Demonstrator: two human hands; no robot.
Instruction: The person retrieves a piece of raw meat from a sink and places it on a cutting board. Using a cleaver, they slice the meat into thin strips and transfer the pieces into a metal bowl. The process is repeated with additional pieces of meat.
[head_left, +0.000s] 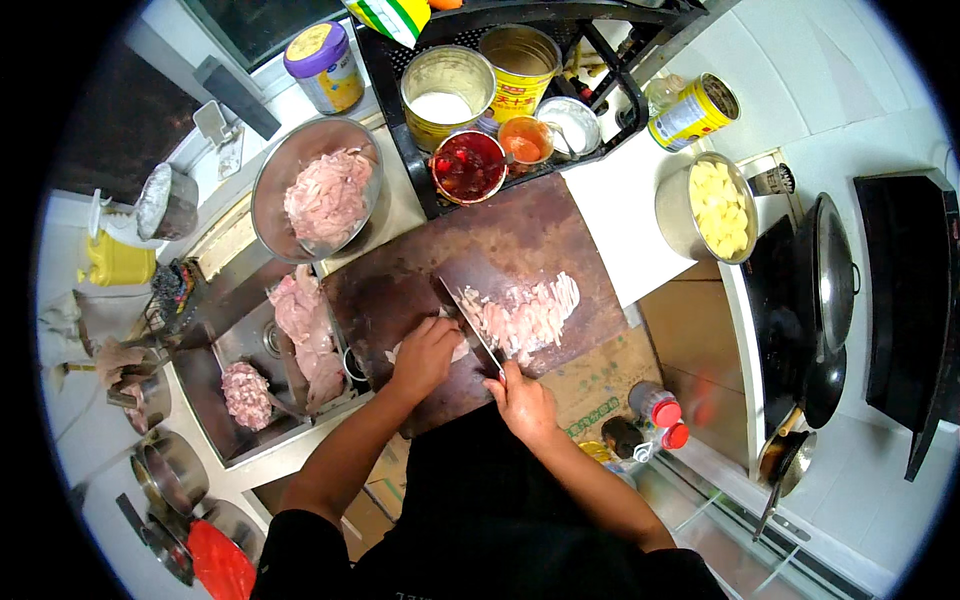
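Observation:
On the brown cutting board (390, 262) my right hand (525, 401) grips the handle of a cleaver (474, 321), whose blade stands on edge. Left of the blade, my left hand (431, 356) presses a piece of pale raw meat (460, 350) to the board, its fingertips close to the blade. Thin strips of sliced raw meat (525, 315) lie in a spread heap to the right of the cleaver. A steel bowl (266, 191) beyond the board's left corner holds a pile of cut raw meat (330, 196).
Left of the board, a steel sink (202, 397) holds minced meat (247, 396), with larger raw meat pieces (307, 337) along its right side. A black rack (412, 172) with open tins stands behind. At right are a pot of sliced potatoes (679, 217) and a lidded wok (832, 277).

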